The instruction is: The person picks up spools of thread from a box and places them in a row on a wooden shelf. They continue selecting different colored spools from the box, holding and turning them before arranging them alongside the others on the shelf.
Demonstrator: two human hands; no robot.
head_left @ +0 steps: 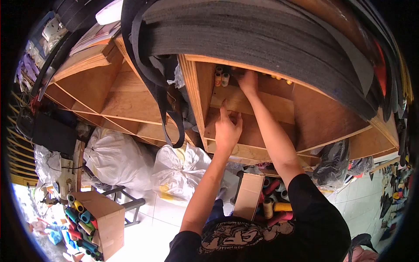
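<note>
My right hand (248, 83) reaches deep into a wooden shelf compartment (251, 102). Its fingers are in shadow at the back, so what they touch or hold is hidden. To its left, small thread spools (225, 80) stand upright in the compartment's back corner. A row of yellow-topped pieces (279, 79) shows to its right, partly under the upper edge. My left hand (228, 132) hovers at the front of the same compartment, index finger raised and thumb apart, with nothing visible in it.
Grey strap material (253, 32) drapes over the shelf top, and a dark strap loop (176, 131) hangs at left. White sacks (181, 170) sit below. A cardboard box (248, 196) with large thread cones (283, 207) is near my body; another box (107, 222) with cones stands lower left.
</note>
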